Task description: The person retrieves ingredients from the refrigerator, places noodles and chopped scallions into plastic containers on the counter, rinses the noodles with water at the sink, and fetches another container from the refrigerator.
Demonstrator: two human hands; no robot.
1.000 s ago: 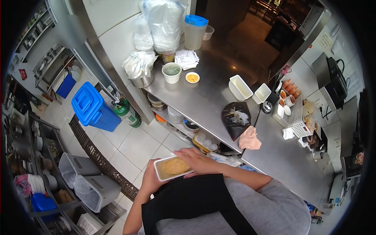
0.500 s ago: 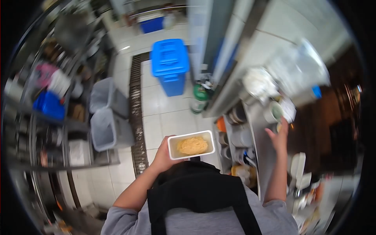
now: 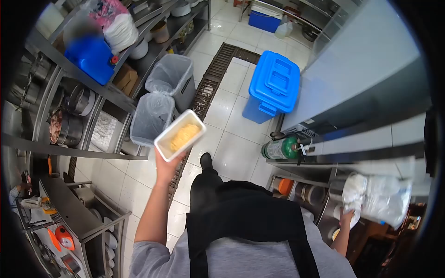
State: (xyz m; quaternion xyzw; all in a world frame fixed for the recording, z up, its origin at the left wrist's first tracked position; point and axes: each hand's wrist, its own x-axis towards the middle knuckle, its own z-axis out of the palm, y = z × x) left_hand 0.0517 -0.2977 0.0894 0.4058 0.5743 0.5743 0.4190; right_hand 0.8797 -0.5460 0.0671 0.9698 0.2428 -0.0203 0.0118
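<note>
My left hand (image 3: 169, 167) grips a white rectangular tub (image 3: 199, 121) from below, held out over the floor near the bins. Yellow, shredded-looking food (image 3: 184, 136) lies inside the tub. Far to the right, my right hand (image 3: 345, 217) reaches to the counter beside white bags (image 3: 354, 190) and a white container (image 3: 337, 212). Its fingers are small and partly hidden, so what they touch is unclear. A small cup with yellow contents (image 3: 335, 234) is just below that hand.
Two grey bins with clear liners (image 3: 152, 118) stand by the metal shelving (image 3: 106, 95) at left. A blue lidded bin (image 3: 273, 85) stands ahead, with a green cylinder (image 3: 280, 149) nearer the counter. A floor grate (image 3: 211, 85) runs between them. A metal table (image 3: 69, 208) is at lower left.
The view has swung left toward the shelves. My right hand has left the tub and reached out to the counter at right. My left hand has carried the tub outward and tilted it.
</note>
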